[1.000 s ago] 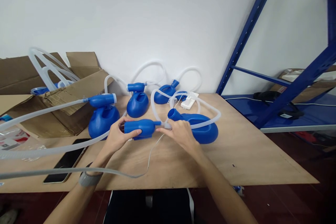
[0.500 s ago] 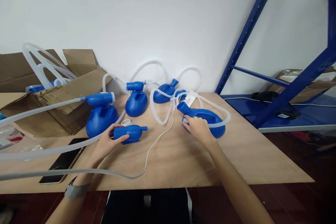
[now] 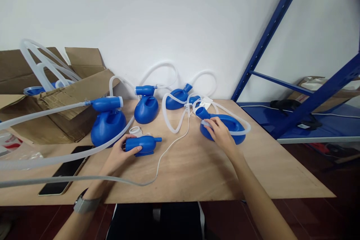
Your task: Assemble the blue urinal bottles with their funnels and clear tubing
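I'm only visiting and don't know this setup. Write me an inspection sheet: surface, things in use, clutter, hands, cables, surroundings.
Surface: wooden table, with bare wood showing between the two hands.
Things in use: blue spouted piece, white ring just behind it, translucent hose, right-hand bottle; three other blue bottles farther left and back.
Clutter: phone, plastic bag and open cardboard box, all on the left.
Hands: left hand grips the spouted piece; right hand pinches what looks like the hose's end, beside the right-hand bottle.
Cables: white cable curves forward, then leftward across the phone in this view.
Surroundings: white wall, blue shelving, dark red floor.
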A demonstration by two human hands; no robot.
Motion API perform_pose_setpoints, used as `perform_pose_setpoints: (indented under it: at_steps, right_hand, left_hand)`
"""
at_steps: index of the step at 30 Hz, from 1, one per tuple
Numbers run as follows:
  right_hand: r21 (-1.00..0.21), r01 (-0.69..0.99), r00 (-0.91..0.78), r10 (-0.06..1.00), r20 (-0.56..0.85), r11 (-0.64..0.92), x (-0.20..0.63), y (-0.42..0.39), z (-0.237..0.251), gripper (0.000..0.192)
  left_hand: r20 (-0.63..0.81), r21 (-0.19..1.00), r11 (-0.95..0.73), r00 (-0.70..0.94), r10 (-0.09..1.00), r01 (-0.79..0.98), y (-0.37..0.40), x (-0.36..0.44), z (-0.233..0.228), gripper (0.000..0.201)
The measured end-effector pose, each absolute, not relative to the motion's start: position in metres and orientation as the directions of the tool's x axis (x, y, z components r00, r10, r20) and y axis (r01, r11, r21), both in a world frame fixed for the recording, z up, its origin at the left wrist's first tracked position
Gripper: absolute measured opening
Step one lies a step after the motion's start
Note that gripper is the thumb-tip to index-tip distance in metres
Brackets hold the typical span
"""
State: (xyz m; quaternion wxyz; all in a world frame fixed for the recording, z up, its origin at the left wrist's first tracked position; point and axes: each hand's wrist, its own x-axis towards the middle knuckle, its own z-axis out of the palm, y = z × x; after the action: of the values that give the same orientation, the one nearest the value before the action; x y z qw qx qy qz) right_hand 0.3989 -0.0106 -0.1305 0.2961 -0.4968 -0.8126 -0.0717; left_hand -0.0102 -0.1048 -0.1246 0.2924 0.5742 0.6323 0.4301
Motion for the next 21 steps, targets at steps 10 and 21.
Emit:
perform_pose_setpoints:
  at_steps: [10,21]
  right_hand:
    - [-0.077,0.781,-0.358,0.546,0.757,0.619,0.4,0.01,-0.157,0.036]
    - [0.132,0.774,-0.54,0.536,0.648,0.62,0.421,0.017,-0.164,0.028]
  left_hand:
    - [0.124,0.873,-0.037,-0.15,0.981,0.486,-0.101,-0.016,-0.133,0.051]
    - [0.117,0.886,-0.043,-0.132,0.984,0.461,-0.109,-0.01,-0.121,0.049]
